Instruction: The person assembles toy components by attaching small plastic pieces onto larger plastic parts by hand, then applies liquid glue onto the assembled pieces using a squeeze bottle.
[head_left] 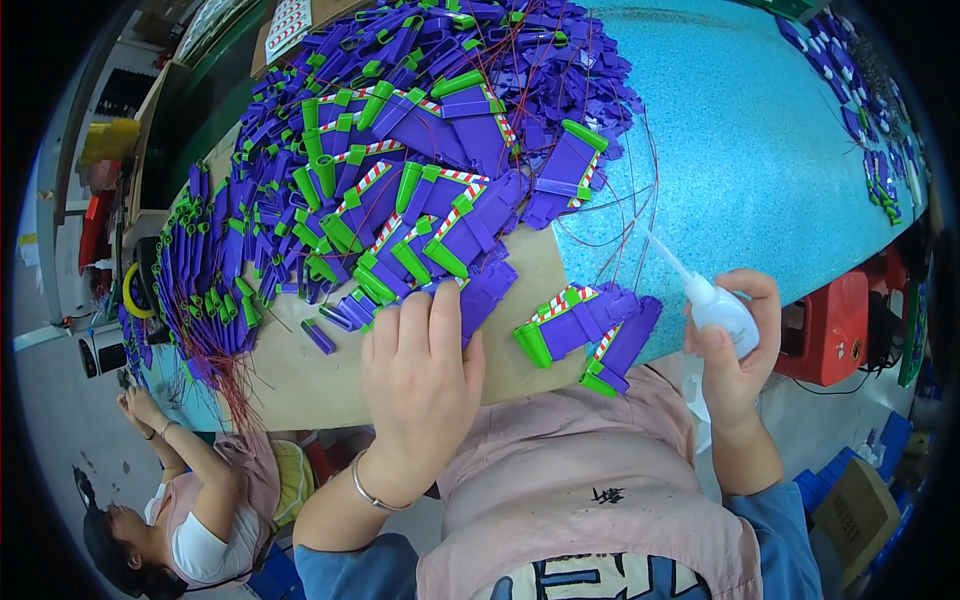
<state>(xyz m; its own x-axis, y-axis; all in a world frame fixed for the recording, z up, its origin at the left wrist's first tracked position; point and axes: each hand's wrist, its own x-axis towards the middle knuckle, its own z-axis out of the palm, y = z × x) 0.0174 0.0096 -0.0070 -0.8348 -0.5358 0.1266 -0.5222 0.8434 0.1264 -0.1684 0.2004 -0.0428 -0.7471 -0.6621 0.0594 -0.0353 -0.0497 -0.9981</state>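
Note:
My left hand (420, 372), with a bangle at the wrist, reaches to the near edge of a pile. Its fingers are closed on a purple plastic wing part (488, 290), partly hidden beneath them. In my right hand (735, 375) is a white squeeze bottle (726, 318), its thin nozzle pointing up and left over the table. Between my hands lie two more purple wing parts, one (588, 322) with a green end and red-and-white stripes, the other (625, 345) overlapping it at the table's near edge. Several striped wings (480, 125) overlap beyond my left hand.
A large heap of purple and green parts (330, 75) with thin red wires covers the far left of the blue table (720, 110). More parts (880, 185) lie at far right. A red container (835, 325) stands right. A co-worker (215, 500) sits at left.

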